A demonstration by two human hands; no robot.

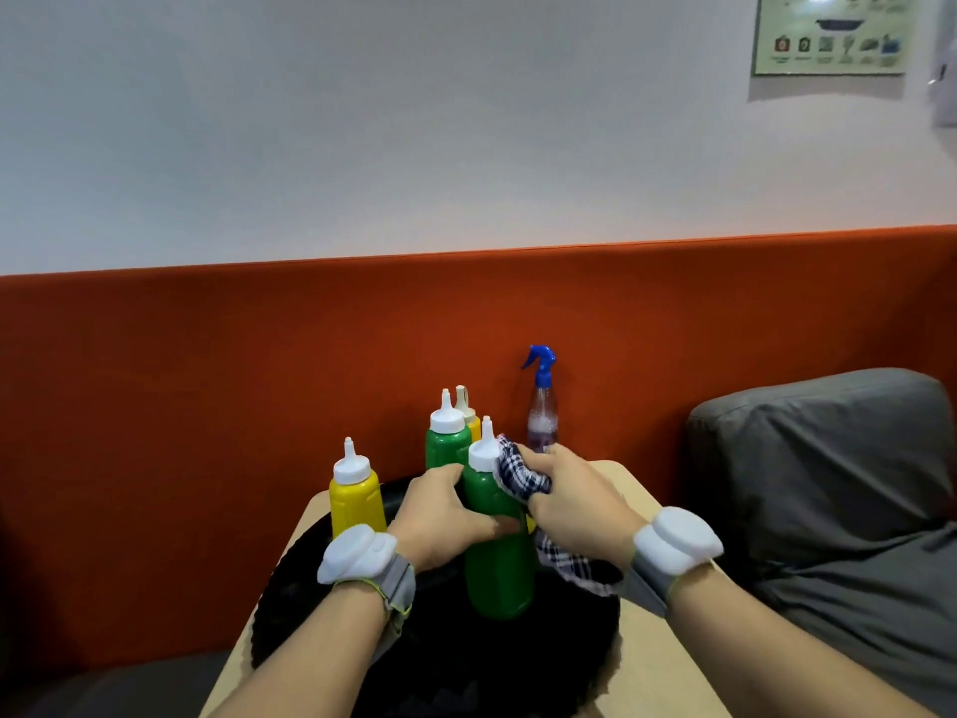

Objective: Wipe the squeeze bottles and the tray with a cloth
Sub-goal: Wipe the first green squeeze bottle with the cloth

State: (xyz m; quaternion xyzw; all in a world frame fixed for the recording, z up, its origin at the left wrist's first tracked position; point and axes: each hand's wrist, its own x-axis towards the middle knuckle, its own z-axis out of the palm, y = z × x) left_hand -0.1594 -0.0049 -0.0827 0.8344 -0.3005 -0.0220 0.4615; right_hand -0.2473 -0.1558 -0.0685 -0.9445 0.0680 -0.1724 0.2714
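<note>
A clear spray bottle point(542, 414) with a blue trigger head and purplish liquid stands upright just beyond the right hand point(569, 502), in front of the orange-red upholstered backrest point(233, 396), which runs on behind and past the left hand point(440, 515). Beneath both lies a pale wooden table point(642, 665). A grey cushion point(828, 484) sits to the right of the right hand. High above that hand, on the white wall point(362, 121), hangs a poster point(830, 33), its print blurred.
</note>
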